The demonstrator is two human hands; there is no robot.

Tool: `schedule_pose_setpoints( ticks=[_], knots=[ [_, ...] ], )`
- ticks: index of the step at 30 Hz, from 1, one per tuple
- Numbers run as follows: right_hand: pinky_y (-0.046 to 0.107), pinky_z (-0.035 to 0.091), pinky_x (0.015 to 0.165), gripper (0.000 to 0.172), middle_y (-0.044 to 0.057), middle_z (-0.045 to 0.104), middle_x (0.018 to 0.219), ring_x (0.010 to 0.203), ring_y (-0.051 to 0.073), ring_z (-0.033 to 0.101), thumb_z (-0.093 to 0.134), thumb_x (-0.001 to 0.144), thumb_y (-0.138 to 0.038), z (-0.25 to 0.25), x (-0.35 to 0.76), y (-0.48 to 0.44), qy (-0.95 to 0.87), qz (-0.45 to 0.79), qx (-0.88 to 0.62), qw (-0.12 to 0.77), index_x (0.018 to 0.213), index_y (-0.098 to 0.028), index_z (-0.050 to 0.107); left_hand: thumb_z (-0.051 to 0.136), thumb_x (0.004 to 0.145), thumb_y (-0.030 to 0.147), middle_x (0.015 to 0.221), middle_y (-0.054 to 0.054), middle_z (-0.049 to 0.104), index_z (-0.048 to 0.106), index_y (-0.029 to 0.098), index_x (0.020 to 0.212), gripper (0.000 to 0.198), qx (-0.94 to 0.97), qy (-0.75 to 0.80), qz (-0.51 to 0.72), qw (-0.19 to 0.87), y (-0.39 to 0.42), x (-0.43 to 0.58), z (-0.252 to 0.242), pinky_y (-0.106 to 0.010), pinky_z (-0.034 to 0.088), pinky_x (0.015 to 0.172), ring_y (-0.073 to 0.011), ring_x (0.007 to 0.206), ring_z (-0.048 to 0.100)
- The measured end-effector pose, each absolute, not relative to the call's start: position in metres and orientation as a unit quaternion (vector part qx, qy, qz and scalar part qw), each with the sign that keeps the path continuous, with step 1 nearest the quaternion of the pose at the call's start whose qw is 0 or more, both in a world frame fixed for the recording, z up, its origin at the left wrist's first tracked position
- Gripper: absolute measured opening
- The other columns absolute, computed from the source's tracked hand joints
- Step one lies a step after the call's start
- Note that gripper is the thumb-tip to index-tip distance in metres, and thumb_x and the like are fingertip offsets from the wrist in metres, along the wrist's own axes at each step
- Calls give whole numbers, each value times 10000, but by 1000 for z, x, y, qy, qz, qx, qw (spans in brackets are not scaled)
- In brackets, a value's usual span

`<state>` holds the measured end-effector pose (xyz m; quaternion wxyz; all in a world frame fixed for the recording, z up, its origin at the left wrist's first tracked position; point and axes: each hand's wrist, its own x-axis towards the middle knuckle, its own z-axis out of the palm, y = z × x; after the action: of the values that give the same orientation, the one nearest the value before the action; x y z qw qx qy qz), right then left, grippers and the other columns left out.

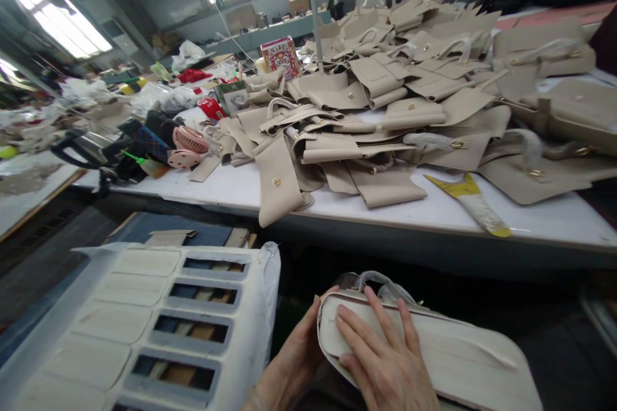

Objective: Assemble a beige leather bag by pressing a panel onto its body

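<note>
In the head view a handbag lies across my lap area at the bottom right, its long cream oval panel facing up. My left hand wraps round the left end of the bag, thumb and fingers at its edge. Flat on the cream panel rests my right hand, its fingers spread and pointing to the far left. Behind the panel's far edge shows a handle in clear wrapping. The underside of the bag and part of my left fingers are hidden.
To my left, a white slotted plastic rack carries several cream oval panels. Beyond, a white table bears a heap of beige bag pieces, a yellow-and-white scraper, a pink fan and a green-tipped bottle.
</note>
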<state>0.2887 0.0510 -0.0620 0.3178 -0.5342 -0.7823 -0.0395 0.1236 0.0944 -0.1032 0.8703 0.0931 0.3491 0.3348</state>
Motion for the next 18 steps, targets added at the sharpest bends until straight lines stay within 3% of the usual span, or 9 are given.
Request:
schedule_pose_setpoints(
  ticks=[9,13,18],
  knots=[
    [501,-20,1248,325,-118,636,1332,1456,265,259,505,962,-269,-63,289,50,-787,-36,-537,300,1244,-238,663,680,864,534,1414,-128,580,623,153,1321,597,106,333,377,858,89,124,-104,-389,284,1196,-322,1410,409],
    [502,-46,1246,365,-123,619,1354,1468,267,230,558,905,-217,-61,291,50,-798,-35,-532,280,1257,-240,653,705,831,566,1409,-135,582,593,150,1356,680,142,330,359,861,88,124,-101,-418,269,1202,-328,1391,433],
    [493,-44,1248,357,-104,650,1316,1487,260,185,541,899,-191,-60,289,49,-789,-34,-537,297,1231,-225,669,648,873,568,1355,-146,621,606,136,1345,641,177,338,331,863,89,123,-95,-442,291,1181,-332,1333,495]
  ],
)
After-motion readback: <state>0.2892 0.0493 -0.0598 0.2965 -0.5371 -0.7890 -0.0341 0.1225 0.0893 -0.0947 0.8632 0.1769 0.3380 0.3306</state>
